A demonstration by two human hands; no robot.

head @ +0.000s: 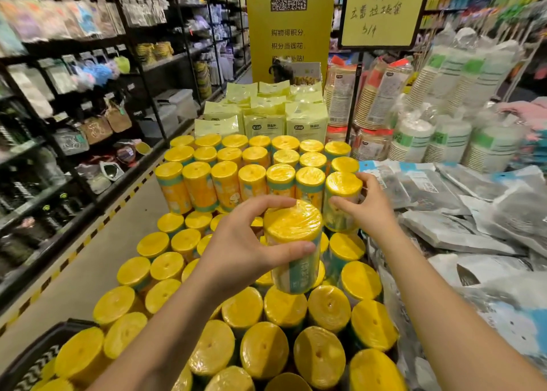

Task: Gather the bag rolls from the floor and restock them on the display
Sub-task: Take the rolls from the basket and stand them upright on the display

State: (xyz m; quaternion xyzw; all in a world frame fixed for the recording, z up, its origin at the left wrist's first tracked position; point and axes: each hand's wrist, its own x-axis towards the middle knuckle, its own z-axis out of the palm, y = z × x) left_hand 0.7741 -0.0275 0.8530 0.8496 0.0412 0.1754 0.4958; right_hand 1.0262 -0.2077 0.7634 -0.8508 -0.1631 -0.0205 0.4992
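**Two yellow rolls in my hands above the display**

My left hand [236,251] is wrapped around a yellow bag roll [293,242] at the centre of the frame, thumb across its front and fingers curled over the top rim, holding it upright above the lower tier of rolls [263,349]. My right hand [365,210], just right of centre, clasps a second roll [343,198] by its side at the right end of the raised tier [225,180], which stands in rows across the middle of the frame. Pale green packets [263,115] stand behind that tier. Grey flat packs [461,231] lie heaped at the right. A dark basket [38,358] holding more rolls sits in the lower left corner.
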